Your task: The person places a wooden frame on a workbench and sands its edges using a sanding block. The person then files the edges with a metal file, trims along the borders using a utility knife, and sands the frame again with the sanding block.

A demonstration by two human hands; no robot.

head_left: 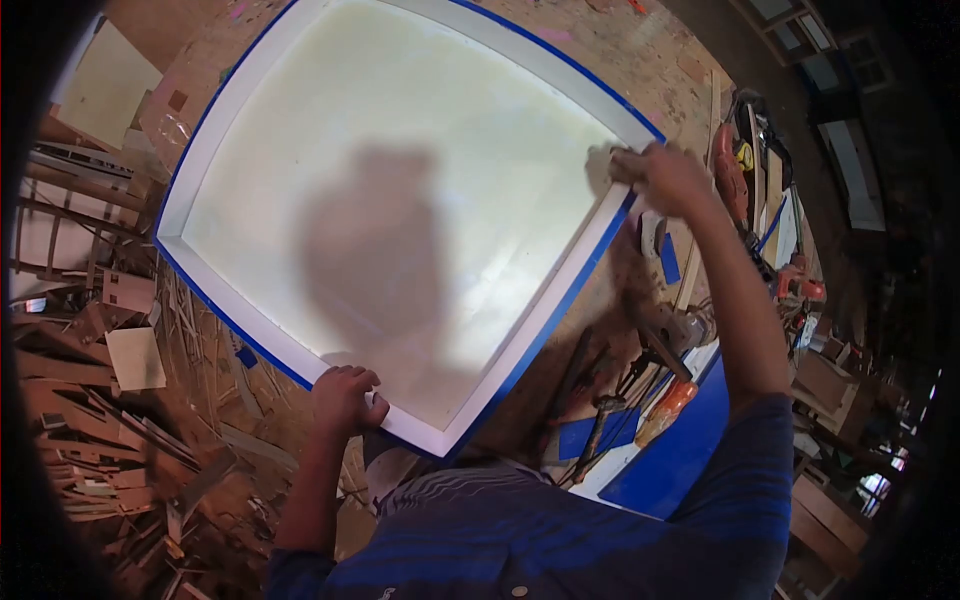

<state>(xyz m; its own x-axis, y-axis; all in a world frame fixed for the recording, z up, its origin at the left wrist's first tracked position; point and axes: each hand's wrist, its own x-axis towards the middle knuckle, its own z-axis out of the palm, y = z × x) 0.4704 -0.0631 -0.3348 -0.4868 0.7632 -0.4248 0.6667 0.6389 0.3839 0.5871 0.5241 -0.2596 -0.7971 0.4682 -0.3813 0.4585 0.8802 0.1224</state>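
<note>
Spanning most of the upper middle of the frame, a shallow white tray with blue edges (480,130) sits tilted corner-down over the brown worktop (610,50); whether it rests there or is lifted cannot be told. The left hand (345,398) grips its wall at lower centre, fingers curled over the rim, and the right hand (665,178) clasps the corner at right. A blurred shadow covers the tray's floor. Right of centre lie an orange-handled tool (668,408) and a blue panel (680,440); wood scraps (110,440) crowd the lower left.
</note>
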